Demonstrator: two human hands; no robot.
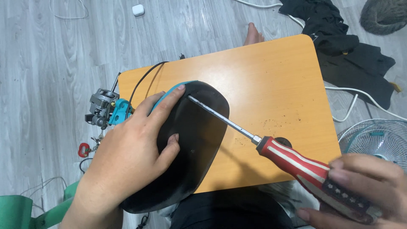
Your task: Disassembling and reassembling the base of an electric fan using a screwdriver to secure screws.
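Head view, wood-look grey floor with a small orange tabletop in the middle. At far left a green plastic part is lying at the frame's lower corner, thin wires trailing near it, and a small red piece is sitting just beside the table's left edge. Next to that, an exposed electric motor with a teal bracket is hanging off the table corner, a black cable arcing up from it across the wood. The left hand is pressing flat on a black rounded housing with a teal rim, fingers spread, index fingertip touching the upper edge, thumb lying on the dark face; the housing is resting half on the tabletop and half over the person's lap. The tip of a screwdriver is meeting the housing near that index finger, though whether it is seated in a screw cannot be read from here. The shaft is running down and right across the tabletop to a red-and-white striped handle, and the right hand is wrapping closed around its butt end at the lower right. Beyond it, a fan grille is lying on the floor, with white cable and black clothing above. A white charger plug is sitting at top.
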